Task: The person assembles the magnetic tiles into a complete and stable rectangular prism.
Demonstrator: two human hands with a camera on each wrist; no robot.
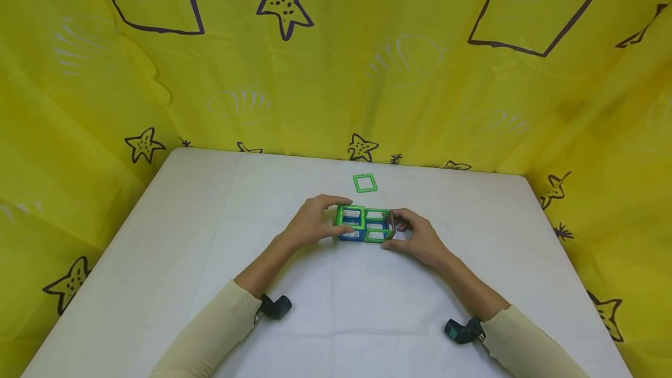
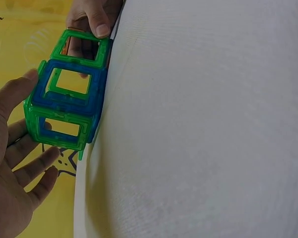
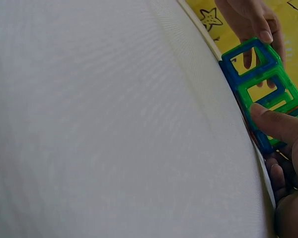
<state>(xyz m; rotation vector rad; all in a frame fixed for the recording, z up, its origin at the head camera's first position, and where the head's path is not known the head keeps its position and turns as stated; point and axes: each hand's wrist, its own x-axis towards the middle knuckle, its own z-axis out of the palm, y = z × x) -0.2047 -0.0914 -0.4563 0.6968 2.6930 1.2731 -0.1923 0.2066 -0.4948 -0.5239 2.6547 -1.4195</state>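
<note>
A two-cube frame of magnetic tiles (image 1: 364, 210), green and blue with open square windows, rests on the table between both hands. My left hand (image 1: 311, 223) spans its left end, thumb at the near side and index finger at the far side. In the left wrist view the left thumb (image 2: 22, 89) lies at the upper tile's edge, the other fingers spread behind. At the right end my right hand (image 1: 420, 237) grips the frame; its thumb (image 3: 278, 124) presses a green tile in the right wrist view. A reddish tile (image 1: 391, 223) closes that end.
One loose green square tile (image 1: 364, 183) lies flat beyond the frame. The table has a white cloth (image 1: 336, 308). A yellow patterned curtain (image 1: 336, 74) hangs around its back and sides.
</note>
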